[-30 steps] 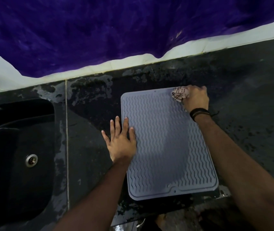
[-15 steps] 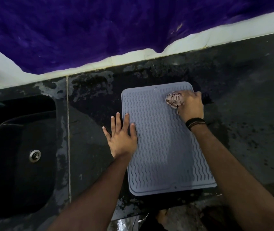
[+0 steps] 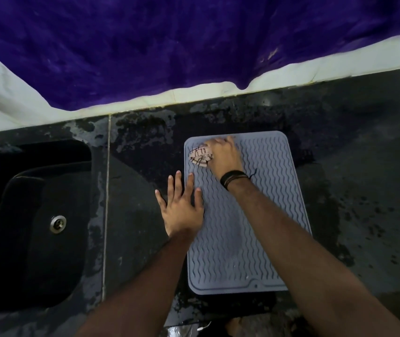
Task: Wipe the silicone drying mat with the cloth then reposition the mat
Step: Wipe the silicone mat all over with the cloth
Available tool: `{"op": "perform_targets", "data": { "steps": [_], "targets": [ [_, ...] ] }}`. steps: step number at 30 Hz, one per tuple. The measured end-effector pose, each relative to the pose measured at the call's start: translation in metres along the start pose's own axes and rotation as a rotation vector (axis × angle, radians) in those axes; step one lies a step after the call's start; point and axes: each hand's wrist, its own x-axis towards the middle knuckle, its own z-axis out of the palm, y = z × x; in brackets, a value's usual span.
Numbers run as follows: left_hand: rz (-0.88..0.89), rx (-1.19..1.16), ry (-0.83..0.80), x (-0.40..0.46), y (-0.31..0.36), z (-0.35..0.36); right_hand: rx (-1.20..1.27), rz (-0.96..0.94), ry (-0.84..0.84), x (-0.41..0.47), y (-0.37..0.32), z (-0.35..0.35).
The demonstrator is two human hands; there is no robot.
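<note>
A grey silicone drying mat (image 3: 274, 203) with wavy ridges lies flat on the dark wet countertop (image 3: 369, 181). My right hand (image 3: 223, 156) grips a bunched pale cloth (image 3: 200, 155) with dark lines and presses it on the mat's far left corner. Black bands circle that wrist. My left hand (image 3: 182, 207) lies flat with fingers spread, pressing on the mat's left edge, partly on the counter.
A black sink (image 3: 36, 224) with a metal drain (image 3: 58, 223) sits to the left of the mat. A purple cloth (image 3: 169, 45) hangs over the pale wall behind the counter. The counter's front edge runs just below the mat.
My right hand has swept the cloth from the mat's far right corner across to its far left corner. My left hand has stayed on the left edge.
</note>
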Motion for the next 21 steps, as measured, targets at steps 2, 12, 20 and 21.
{"op": "perform_targets", "data": {
  "steps": [2, 12, 20, 21],
  "targets": [
    [0.000, -0.007, 0.008, 0.000, 0.000, 0.000, -0.037, 0.004, 0.008, 0.010, 0.005, -0.005],
    [-0.003, -0.010, -0.005, 0.002, -0.002, 0.003, -0.087, 0.035, 0.012, 0.012, -0.003, -0.007],
    [0.023, -0.033, -0.026, 0.002, -0.004, 0.001, -0.227, 0.052, -0.040, 0.009, -0.012, -0.006],
    [0.028, -0.037, -0.036, 0.002, -0.004, -0.001, -0.242, 0.064, -0.058, 0.008, -0.014, -0.007]
  ]
}}
